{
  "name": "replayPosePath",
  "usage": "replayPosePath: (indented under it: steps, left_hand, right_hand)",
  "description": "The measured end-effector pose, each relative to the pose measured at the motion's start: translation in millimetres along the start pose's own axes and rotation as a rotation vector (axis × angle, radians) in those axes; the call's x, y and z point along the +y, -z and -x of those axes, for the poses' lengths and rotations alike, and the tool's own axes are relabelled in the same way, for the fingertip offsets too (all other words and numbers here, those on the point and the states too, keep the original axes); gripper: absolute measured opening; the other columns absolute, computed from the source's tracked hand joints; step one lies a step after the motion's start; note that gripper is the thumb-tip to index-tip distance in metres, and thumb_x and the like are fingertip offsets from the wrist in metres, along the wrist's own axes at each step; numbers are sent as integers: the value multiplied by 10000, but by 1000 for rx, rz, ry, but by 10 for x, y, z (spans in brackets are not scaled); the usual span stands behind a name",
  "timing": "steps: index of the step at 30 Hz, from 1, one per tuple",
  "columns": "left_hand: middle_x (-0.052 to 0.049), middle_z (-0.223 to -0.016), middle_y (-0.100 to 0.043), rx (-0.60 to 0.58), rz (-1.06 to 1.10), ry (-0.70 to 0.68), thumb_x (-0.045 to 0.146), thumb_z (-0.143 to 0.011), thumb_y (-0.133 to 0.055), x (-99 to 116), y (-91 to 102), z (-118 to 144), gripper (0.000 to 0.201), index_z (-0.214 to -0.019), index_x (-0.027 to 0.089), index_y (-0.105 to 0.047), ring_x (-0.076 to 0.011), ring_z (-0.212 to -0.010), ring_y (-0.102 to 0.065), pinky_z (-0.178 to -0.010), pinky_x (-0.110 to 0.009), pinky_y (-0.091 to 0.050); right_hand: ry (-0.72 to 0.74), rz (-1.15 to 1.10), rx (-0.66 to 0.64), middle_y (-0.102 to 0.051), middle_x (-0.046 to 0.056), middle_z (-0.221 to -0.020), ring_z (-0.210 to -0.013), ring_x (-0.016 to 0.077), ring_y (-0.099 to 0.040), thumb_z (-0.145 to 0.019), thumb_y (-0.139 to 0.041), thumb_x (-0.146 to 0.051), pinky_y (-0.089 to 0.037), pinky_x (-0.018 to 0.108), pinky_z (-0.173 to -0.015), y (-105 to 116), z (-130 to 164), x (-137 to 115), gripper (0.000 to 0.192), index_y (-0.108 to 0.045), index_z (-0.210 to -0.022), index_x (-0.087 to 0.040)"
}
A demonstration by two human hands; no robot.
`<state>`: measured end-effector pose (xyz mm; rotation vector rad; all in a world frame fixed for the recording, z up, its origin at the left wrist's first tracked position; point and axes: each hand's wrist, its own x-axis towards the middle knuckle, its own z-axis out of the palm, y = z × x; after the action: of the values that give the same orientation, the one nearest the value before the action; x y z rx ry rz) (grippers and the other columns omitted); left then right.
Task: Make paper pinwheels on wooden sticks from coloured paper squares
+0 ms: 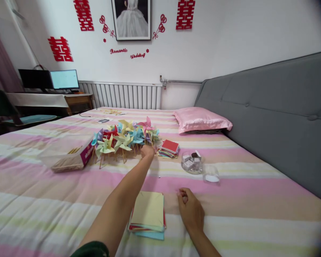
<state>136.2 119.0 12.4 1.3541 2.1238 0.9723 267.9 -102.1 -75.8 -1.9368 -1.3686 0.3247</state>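
My left hand (148, 151) reaches out to the right front edge of a cluster of paper pinwheels (123, 140), its fingers curled and mostly hidden behind the hand. Pinwheel sticks show just beyond it, but I cannot make out what the fingers hold. The pinwheels stand upright on thin wooden sticks, in yellow, blue, green, red, pink and purple. Nearer to me, my right hand (192, 210) rests on the bedspread with its fingers curled in and nothing visible in them. To its left lies a stack of coloured paper squares (149, 210), pale yellow on top.
Beyond my right hand are a round clear container (192, 162) with small white boxes and a clear lid (211, 175). A red-topped paper stack (169, 148) sits beside the pinwheels. A box of wooden sticks (69, 159) lies left. Further back is a pink pillow (200, 119).
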Motion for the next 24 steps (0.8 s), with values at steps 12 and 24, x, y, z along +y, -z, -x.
replayPosePath:
  steps: [12,24]
  left_hand:
    - [-106,-1133,-553,57,-24,168,301,-841,-540,83,-260,-317,340,-1136,131,-525,-211,-963,-569,-797,-401,-489]
    - [-101,-1126,-558,85,-86,183,302,-846,-532,-40,-352,-460,332,-1133,135,-526,-207,-953,-573,-791,-402,-492]
  right_hand:
    - [-19,-5,-20,-684,5,-883,-787,223,-617,-818,-405,-336,-420,297,-651,12,-58,-40,225,-588,-933,-275]
    - [0,2,10,-683,-8,-853,-762,209,-619,-828,-414,-342,-420,295,-662,-29,-66,-32,211,-595,-913,-274]
